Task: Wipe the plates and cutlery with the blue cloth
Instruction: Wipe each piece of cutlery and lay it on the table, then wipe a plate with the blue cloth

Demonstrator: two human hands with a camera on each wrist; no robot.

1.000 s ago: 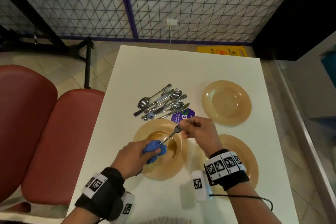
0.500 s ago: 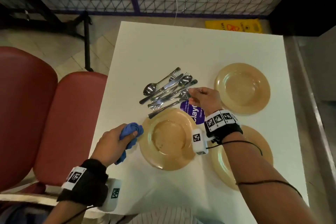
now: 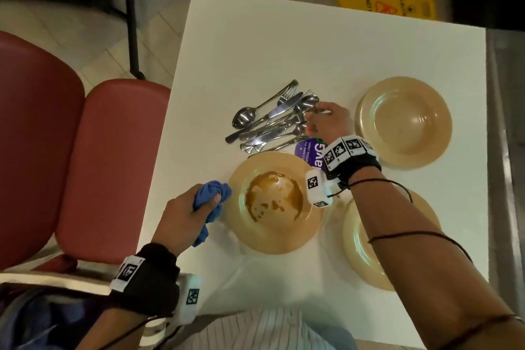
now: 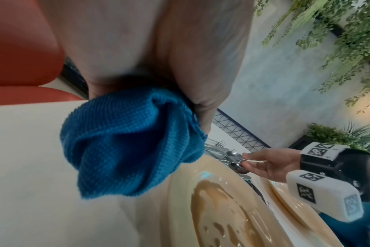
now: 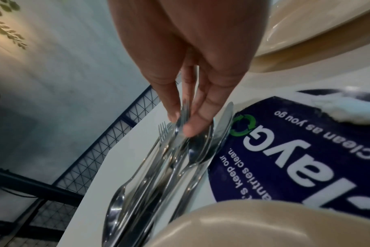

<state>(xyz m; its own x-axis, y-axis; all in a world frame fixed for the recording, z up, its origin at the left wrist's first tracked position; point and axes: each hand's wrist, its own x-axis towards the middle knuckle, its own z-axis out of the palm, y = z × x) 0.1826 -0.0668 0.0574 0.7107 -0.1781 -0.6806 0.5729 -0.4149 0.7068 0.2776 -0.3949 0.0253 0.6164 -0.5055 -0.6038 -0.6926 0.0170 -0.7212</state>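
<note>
My right hand (image 3: 326,122) pinches a utensil atop the cutlery pile (image 3: 270,119), frame centre; my left hand (image 3: 184,213) grips the blue cloth (image 3: 211,199) beside the stained plate (image 3: 274,202). Next, I reckon: lift, wipe.

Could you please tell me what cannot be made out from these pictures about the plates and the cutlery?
- Near-right plate: head view, largely hidden by the right forearm.
- Which piece the right hand pinches: right wrist view, fingers cover it; cutlery pile overlaps.
- Blue cloth: left hand covers part, so any soiling is unknown.
</note>
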